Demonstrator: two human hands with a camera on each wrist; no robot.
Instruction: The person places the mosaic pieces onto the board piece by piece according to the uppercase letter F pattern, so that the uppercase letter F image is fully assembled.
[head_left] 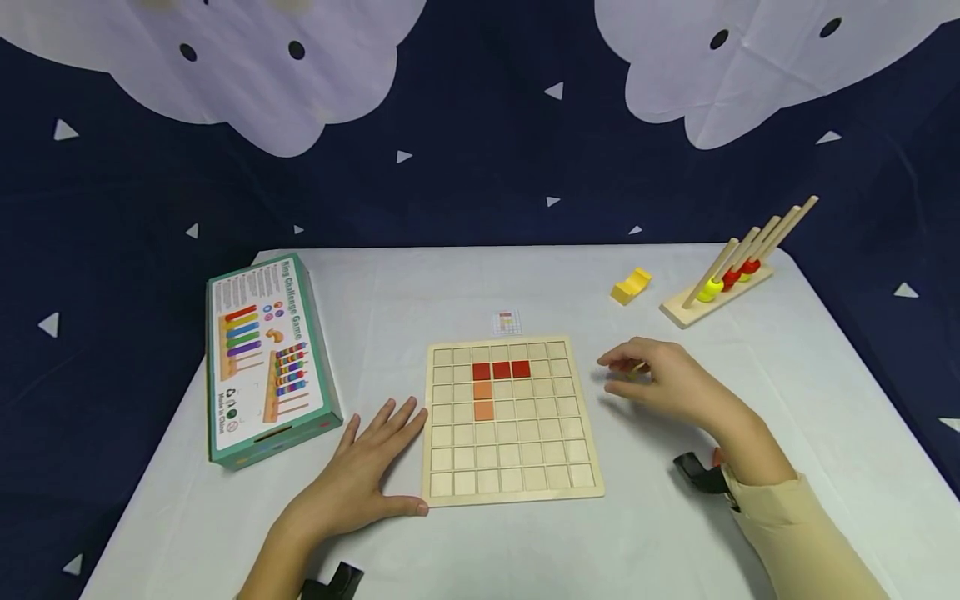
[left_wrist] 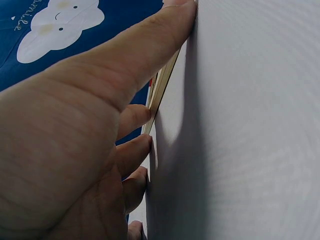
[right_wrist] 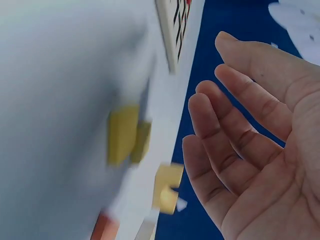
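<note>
A wooden grid board (head_left: 525, 478) lies flat on the table, holding three red tiles (head_left: 501, 370) in a row and two orange tiles (head_left: 483, 400) below the leftmost red one. My left hand (head_left: 363, 479) rests at the board's left side, fingers spread, with the thumb by the lower left corner. To the right of the board, my right hand (head_left: 667, 383) hovers above the table with relaxed, slightly bent fingers. No object shows in its grasp in the right wrist view, where yellow tiles (right_wrist: 123, 135) lie on the table beneath it.
A small pattern card (head_left: 507, 322) lies behind the board. The green game box (head_left: 273, 358) is at the left. Back right are a yellow curved block (head_left: 632, 286) and a peg stand (head_left: 690, 310) with red and yellow beads. Something orange (head_left: 717, 457) is partly hidden by my right wrist.
</note>
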